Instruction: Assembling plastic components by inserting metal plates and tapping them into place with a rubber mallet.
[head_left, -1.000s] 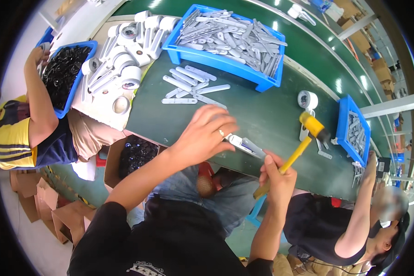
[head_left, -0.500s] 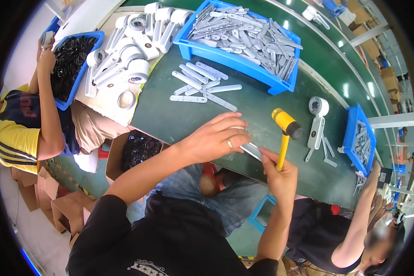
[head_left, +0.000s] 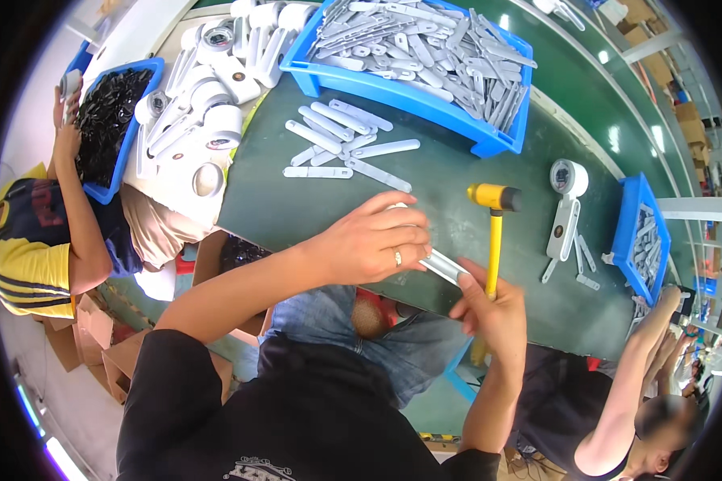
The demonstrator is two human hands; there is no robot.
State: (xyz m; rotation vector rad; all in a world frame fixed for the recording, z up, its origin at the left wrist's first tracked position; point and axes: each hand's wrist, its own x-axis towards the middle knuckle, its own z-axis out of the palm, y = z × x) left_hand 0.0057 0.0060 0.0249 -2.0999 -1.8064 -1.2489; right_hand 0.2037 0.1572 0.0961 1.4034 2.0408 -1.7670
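Note:
My left hand [head_left: 377,240] is closed over a long pale grey-white handle piece [head_left: 444,267] near the front edge of the green table. Most of the piece lies under its fingers, with one end sticking out to the right. My right hand [head_left: 493,313] grips a yellow mallet [head_left: 495,240] upright, its black and yellow head above the table. The right thumb and fingertips are at the exposed end of the pale piece. Beyond my left hand lies a loose pile of grey strips [head_left: 345,136].
A blue bin [head_left: 401,90] full of grey strips stands behind the pile. White handheld devices [head_left: 208,104] crowd the left; another device [head_left: 564,216] lies right, near a smaller blue bin [head_left: 630,240]. A co-worker [head_left: 36,232] sits left beside black parts; another [head_left: 586,401] is right.
The mallet has turned more upright, its head now pointing sideways. More of the pale piece shows between my hands. The whole view has shifted slightly.

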